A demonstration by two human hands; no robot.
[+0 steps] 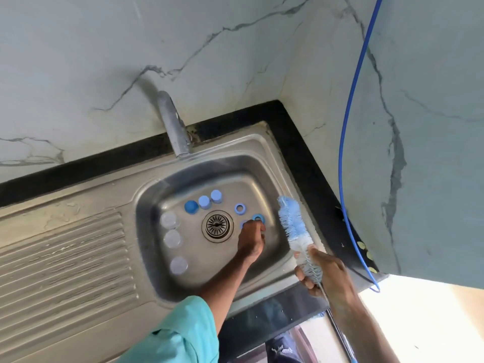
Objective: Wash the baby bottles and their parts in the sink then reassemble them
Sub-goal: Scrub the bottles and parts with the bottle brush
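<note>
In the sink [146,195], three clear bottles [172,238] stand along the basin's left side. Three blue caps [204,201] sit in a row near its back edge, behind the drain [217,225]. Two blue rings [240,208] lie right of the drain. The left hand [252,239] curls its fingertips onto a third, paler ring [243,224]; whether it grips the ring cannot be told. The right hand [324,273] grips the bottle brush [290,221] over the sink's right edge.

The caps [204,202] were blue, the brush [292,222] blue and white, the sink [65,205] dull steel-grey, the wall [104,48] pale with grey veining, the counter edge [301,153] black, the sleeve [183,336] teal.
</note>
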